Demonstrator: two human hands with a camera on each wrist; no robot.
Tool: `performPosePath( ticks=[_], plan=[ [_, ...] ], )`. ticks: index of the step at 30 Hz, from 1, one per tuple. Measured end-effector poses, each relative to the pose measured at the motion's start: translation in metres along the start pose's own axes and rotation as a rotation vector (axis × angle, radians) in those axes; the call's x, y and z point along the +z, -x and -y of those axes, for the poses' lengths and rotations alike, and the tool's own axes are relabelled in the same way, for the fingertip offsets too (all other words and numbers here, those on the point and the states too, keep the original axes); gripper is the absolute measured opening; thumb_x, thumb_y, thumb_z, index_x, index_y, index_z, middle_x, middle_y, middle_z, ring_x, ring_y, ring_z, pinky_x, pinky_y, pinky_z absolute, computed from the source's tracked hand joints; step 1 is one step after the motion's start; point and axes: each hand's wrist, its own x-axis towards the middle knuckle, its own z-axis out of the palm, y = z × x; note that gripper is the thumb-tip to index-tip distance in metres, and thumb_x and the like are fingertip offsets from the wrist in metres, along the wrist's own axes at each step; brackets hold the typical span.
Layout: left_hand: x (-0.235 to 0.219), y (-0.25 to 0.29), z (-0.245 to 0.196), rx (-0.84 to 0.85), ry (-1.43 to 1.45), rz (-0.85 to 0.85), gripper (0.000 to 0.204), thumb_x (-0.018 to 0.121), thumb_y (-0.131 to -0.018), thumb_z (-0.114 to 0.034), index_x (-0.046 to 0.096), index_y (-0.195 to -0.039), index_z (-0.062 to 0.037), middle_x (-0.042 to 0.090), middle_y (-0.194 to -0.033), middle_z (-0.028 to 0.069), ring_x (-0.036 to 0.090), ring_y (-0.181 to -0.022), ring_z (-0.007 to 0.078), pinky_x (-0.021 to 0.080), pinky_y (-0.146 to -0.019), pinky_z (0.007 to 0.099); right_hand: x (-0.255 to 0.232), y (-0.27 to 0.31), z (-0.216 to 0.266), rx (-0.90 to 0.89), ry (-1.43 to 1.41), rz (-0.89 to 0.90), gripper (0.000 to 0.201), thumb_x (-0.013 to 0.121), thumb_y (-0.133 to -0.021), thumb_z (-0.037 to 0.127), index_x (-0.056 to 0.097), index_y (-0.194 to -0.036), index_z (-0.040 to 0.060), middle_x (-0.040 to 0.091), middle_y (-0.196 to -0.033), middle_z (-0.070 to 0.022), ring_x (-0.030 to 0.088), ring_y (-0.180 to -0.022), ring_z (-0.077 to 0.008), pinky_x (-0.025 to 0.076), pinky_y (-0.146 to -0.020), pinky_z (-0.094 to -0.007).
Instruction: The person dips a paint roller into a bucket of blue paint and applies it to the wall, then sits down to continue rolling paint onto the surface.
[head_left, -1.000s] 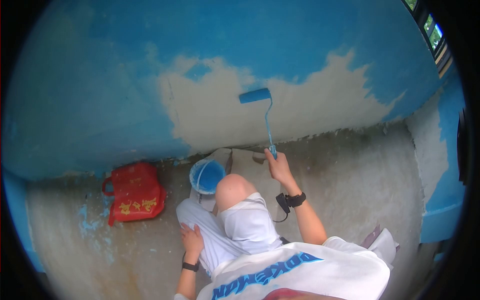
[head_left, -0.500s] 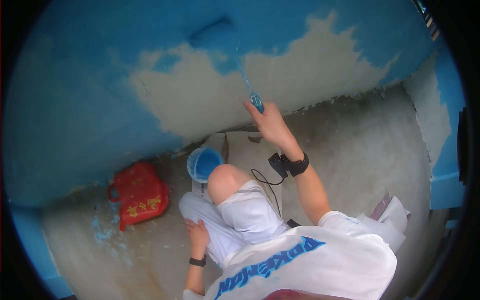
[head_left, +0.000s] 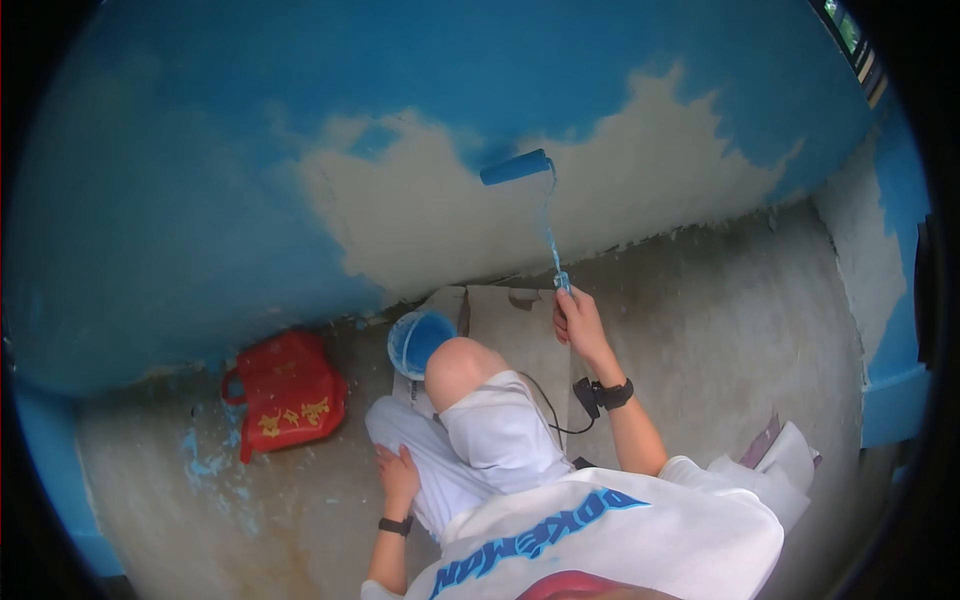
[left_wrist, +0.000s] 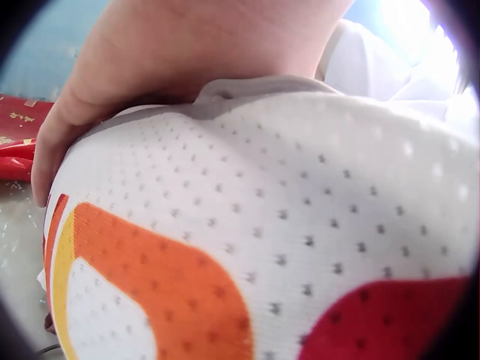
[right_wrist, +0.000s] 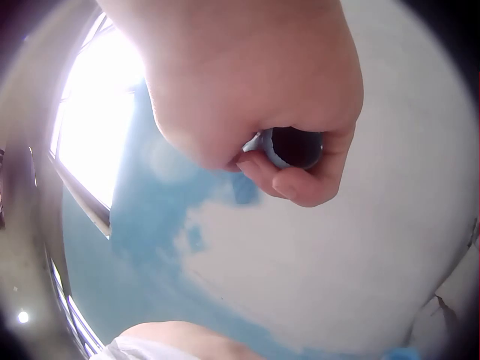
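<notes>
My right hand [head_left: 585, 325] grips the handle of a paint roller [head_left: 515, 167]. Its blue-coated sleeve overlaps the wall [head_left: 420, 215] at the upper border of a pale, unpainted patch. In the right wrist view, curled fingers wrap round the dark, hollow end of the roller handle [right_wrist: 298, 148], while the sleeve is mostly hidden behind the hand. My left hand [head_left: 399, 478] rests on the white-clothed leg [head_left: 425, 455]. Seen from the left wrist, its fingers lie extended over the white dotted cloth [left_wrist: 247, 195].
A bucket [head_left: 398, 345] of blue paint stands on cardboard [head_left: 520, 325] by the wall, beside the bare knee. Farther left, a red bag [head_left: 290, 385] with gold lettering lies on the concrete floor [head_left: 700, 350]. Window bars [head_left: 865, 65] show at upper right.
The roller swept up and left over the blue paint, then came back down and right to the pale patch's upper border. My left hand stays on the leg.
</notes>
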Motion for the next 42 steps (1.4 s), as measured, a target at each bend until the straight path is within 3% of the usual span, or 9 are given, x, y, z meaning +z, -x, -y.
performPosePath(
  ticks=[4, 12, 16, 19, 25, 29, 32, 37, 42],
  plan=[
    [0.003, -0.001, 0.004, -0.033, 0.037, 0.022, 0.073, 0.039, -0.102, -0.038, 0.020, -0.145, 0.0174, 0.035, -0.138, 0.0430, 0.040, -0.128, 0.0544, 0.033, -0.110, 0.0498, 0.004, -0.003, 0.010, -0.182, -0.030, 0.049, 0.033, 0.045, -0.105, 0.033, 0.044, -0.085, 0.0073, 0.042, -0.058, 0.0010, 0.042, -0.043, -0.0075, 0.038, -0.041, -0.0253],
    [0.007, 0.002, 0.002, -0.021, 0.010, -0.028, 0.073, 0.039, -0.101, -0.038, 0.019, -0.145, 0.0173, 0.038, -0.135, 0.0423, 0.044, -0.124, 0.0539, 0.035, -0.108, 0.0502, 0.029, -0.045, 0.022, -0.158, -0.118, 0.049, 0.033, 0.044, -0.105, 0.035, 0.043, -0.085, 0.0084, 0.040, -0.059, 0.0022, 0.037, -0.043, -0.0062, 0.032, -0.038, -0.0242],
    [0.000, 0.008, -0.009, -0.014, 0.013, -0.030, 0.071, 0.039, -0.102, -0.037, 0.022, -0.144, 0.0175, 0.040, -0.133, 0.0424, 0.046, -0.122, 0.0531, 0.037, -0.106, 0.0499, 0.065, -0.062, 0.072, -0.262, -0.169, 0.031, 0.037, 0.038, -0.107, 0.038, 0.042, -0.086, 0.0086, 0.033, -0.060, 0.0042, 0.028, -0.044, -0.0052, 0.025, -0.039, -0.0223],
    [0.006, 0.006, 0.003, 0.033, -0.021, -0.066, 0.070, 0.038, -0.102, -0.037, 0.023, -0.144, 0.0177, 0.042, -0.131, 0.0421, 0.047, -0.120, 0.0526, 0.038, -0.104, 0.0499, 0.066, -0.073, 0.079, -0.304, -0.184, 0.071, 0.035, 0.042, -0.106, 0.036, 0.041, -0.084, 0.0090, 0.038, -0.059, 0.0043, 0.035, -0.045, -0.0058, 0.030, -0.040, -0.0241],
    [0.003, 0.002, -0.007, 0.001, -0.025, -0.045, 0.070, 0.039, -0.102, -0.037, 0.024, -0.143, 0.0173, 0.044, -0.129, 0.0409, 0.051, -0.115, 0.0523, 0.041, -0.102, 0.0499, 0.033, -0.070, -0.046, -0.235, 0.178, -0.089, 0.033, 0.042, -0.106, 0.032, 0.046, -0.084, 0.0069, 0.043, -0.059, 0.0033, 0.039, -0.046, -0.0073, 0.032, -0.043, -0.0264],
    [-0.007, 0.004, -0.018, -0.016, -0.023, -0.009, 0.068, 0.038, -0.102, -0.036, 0.025, -0.143, 0.0163, 0.042, -0.132, 0.0417, 0.049, -0.117, 0.0533, 0.040, -0.104, 0.0504, 0.033, -0.058, -0.078, -0.116, 0.156, -0.107, 0.033, 0.042, -0.106, 0.031, 0.048, -0.086, 0.0059, 0.043, -0.058, 0.0035, 0.039, -0.047, -0.0072, 0.032, -0.042, -0.0275],
    [0.000, 0.001, -0.010, -0.009, -0.076, -0.021, 0.069, 0.039, -0.102, -0.036, 0.024, -0.143, 0.0167, 0.045, -0.128, 0.0401, 0.051, -0.115, 0.0517, 0.041, -0.102, 0.0499, 0.043, -0.065, -0.062, -0.272, 0.194, -0.153, 0.033, 0.042, -0.106, 0.032, 0.046, -0.084, 0.0068, 0.041, -0.058, 0.0046, 0.038, -0.047, -0.0064, 0.031, -0.042, -0.0264],
    [-0.001, 0.001, -0.006, -0.012, -0.033, -0.009, 0.070, 0.039, -0.102, -0.037, 0.023, -0.144, 0.0163, 0.044, -0.130, 0.0402, 0.049, -0.117, 0.0527, 0.039, -0.103, 0.0514, 0.065, -0.078, 0.057, -0.261, -0.112, 0.001, 0.038, 0.044, -0.105, 0.036, 0.042, -0.079, 0.0088, 0.038, -0.057, 0.0053, 0.035, -0.045, -0.0051, 0.029, -0.041, -0.0239],
    [-0.003, 0.000, -0.003, -0.039, 0.003, -0.015, 0.071, 0.039, -0.101, -0.038, 0.023, -0.144, 0.0163, 0.043, -0.131, 0.0407, 0.048, -0.118, 0.0531, 0.038, -0.105, 0.0515, 0.050, -0.086, 0.014, -0.258, -0.006, -0.004, 0.038, 0.043, -0.105, 0.037, 0.041, -0.079, 0.0099, 0.038, -0.057, 0.0048, 0.036, -0.044, -0.0053, 0.029, -0.040, -0.0233]
  ],
)
